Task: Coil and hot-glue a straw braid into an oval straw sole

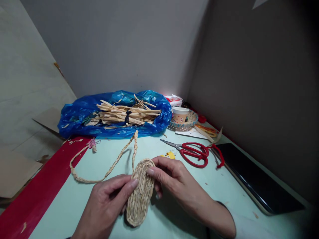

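Between my two hands is a small oval sole (141, 196) woven from coiled straw braid, tilted up off the table. My left hand (109, 199) grips its left edge, thumb on top and fingers behind. Pinching the upper right edge, my right hand (171, 176) has its thumb on the face and its index finger along the rim. From the sole's top a straw braid (117, 161) runs up, folds over and loops left across the table. A pink binder clip (92, 143) closes on the braid's far end.
A blue plastic bag (77, 116) holds a tied bundle of dry straw (129, 114) at the back. Red-handled scissors (194, 152) lie right of my hands, near a black tablet-like slab (259, 179). A paper cup (180, 115) stands in a woven basket (190, 120).
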Demonstrator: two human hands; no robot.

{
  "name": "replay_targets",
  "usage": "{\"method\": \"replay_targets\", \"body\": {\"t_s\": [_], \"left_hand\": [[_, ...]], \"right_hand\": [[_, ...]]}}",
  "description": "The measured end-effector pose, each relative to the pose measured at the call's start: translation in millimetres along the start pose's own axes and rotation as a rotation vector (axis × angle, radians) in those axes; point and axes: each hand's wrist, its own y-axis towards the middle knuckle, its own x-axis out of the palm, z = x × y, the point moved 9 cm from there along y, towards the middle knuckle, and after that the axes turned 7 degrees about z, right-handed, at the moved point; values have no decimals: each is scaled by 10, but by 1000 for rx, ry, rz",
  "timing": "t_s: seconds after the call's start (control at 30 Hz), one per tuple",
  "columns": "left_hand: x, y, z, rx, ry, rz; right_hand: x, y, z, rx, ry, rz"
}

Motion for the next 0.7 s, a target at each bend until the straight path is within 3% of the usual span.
{"method": "replay_targets", "body": {"t_s": [0.13,0.33,0.5,0.7], "left_hand": [[-6,20,20,12,-13,-9],[-4,46,9,24,-16,-120],[-93,37,73,152,-82,-53],[-193,32,116,195,-142,26]], "right_hand": [[32,-19,19,0,26,-23],[59,-68,-33,-27,14,-36],[6,-89,-142,-87,-6,42],[93,-126,-319,-117,-32,-55]]}}
